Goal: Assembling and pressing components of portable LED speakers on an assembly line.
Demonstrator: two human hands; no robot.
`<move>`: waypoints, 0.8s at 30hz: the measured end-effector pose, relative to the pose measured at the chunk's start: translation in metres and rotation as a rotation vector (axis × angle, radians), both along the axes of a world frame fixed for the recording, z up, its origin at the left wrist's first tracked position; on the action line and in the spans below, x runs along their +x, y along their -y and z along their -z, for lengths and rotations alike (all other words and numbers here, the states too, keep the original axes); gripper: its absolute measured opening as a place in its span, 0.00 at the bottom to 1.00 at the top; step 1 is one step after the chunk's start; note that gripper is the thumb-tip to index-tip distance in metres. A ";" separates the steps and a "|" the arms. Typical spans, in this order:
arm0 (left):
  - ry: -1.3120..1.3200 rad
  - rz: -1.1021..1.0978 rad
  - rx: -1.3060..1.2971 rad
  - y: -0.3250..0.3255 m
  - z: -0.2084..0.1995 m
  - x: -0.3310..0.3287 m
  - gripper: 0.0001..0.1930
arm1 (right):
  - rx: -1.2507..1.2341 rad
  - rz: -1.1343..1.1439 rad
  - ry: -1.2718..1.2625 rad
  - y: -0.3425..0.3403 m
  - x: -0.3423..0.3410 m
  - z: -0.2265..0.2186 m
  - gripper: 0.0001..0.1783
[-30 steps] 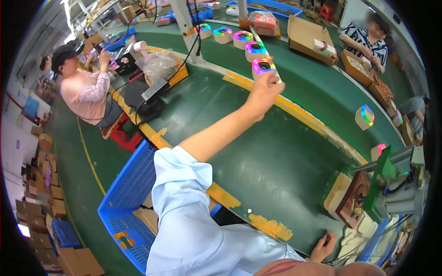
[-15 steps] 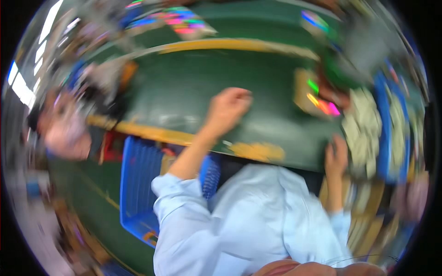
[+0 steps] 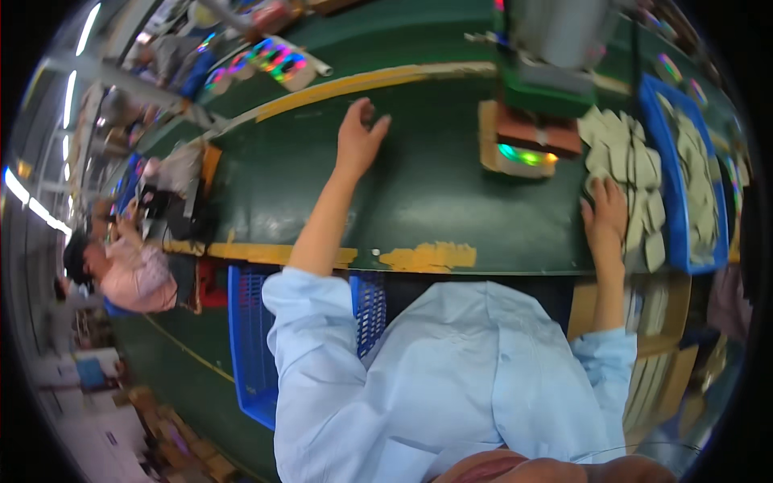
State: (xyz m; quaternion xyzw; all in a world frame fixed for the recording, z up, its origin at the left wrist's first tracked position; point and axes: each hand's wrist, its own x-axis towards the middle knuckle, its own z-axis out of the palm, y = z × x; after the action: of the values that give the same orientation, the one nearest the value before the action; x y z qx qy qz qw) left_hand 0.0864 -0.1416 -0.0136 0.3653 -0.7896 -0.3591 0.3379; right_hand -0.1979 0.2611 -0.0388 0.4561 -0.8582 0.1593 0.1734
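Note:
My left hand (image 3: 360, 141) is raised over the green worktop (image 3: 435, 193), fingers and thumb apart and nothing between them. My right hand (image 3: 608, 213) rests with its fingertips on a pile of flat, pale green rounded pieces (image 3: 624, 149) at the right; its thumb stands off to the side. Left of that pile, a grey machine head (image 3: 551, 36) with a green plate (image 3: 543, 92) hangs over a reddish-brown block (image 3: 535, 133). Under the block lies a pale piece (image 3: 515, 167) with a shiny rainbow-coloured pattern, partly hidden.
A blue tray (image 3: 650, 97) of similar pale pieces stands at the far right. Across the worktop lie more rainbow-patterned pieces (image 3: 282, 66). A blue plastic crate (image 3: 250, 346) sits below the near edge, left of me. Another person (image 3: 141, 274) sits at the left.
My left hand has moved left and farther from me, and its fingers have spread. My right hand has come onto the pale pile. The view has shifted, and the machine head shows more clearly.

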 end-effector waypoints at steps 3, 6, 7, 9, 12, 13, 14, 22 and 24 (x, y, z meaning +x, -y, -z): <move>0.170 -0.359 -0.322 0.097 -0.005 0.012 0.32 | 0.033 -0.008 0.067 0.003 -0.009 -0.002 0.27; 0.248 -0.545 -0.352 0.192 0.003 0.015 0.44 | 0.055 -0.045 0.118 0.014 -0.014 -0.011 0.29; 0.259 -0.534 -0.437 0.230 0.011 0.035 0.45 | 0.050 -0.105 0.129 0.016 -0.011 -0.013 0.30; 0.424 -0.502 -0.445 0.276 -0.004 0.024 0.40 | 0.074 -0.015 0.040 0.028 -0.011 -0.015 0.35; 0.552 -0.071 -0.582 0.356 -0.005 0.081 0.30 | 0.072 -0.057 0.112 0.042 -0.015 -0.020 0.33; 0.523 0.027 -0.509 0.379 -0.009 0.093 0.36 | 0.096 -0.039 0.106 0.052 -0.006 -0.029 0.32; 0.703 -0.092 -0.505 0.380 -0.013 0.062 0.42 | 0.108 -0.009 0.127 0.052 -0.001 -0.031 0.33; 0.758 -0.182 -0.626 0.365 0.003 0.045 0.51 | -0.249 0.106 0.487 0.051 0.007 -0.043 0.32; 0.742 -0.213 -0.649 0.340 -0.011 0.044 0.48 | -0.501 0.050 0.693 0.050 0.000 -0.037 0.31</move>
State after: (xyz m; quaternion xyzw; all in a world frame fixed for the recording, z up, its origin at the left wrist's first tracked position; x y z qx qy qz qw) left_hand 0.1308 -0.4815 -0.0024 0.4231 -0.8857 0.0954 0.1657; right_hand -0.1978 0.2110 -0.0022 0.2984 -0.8114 0.5023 -0.0160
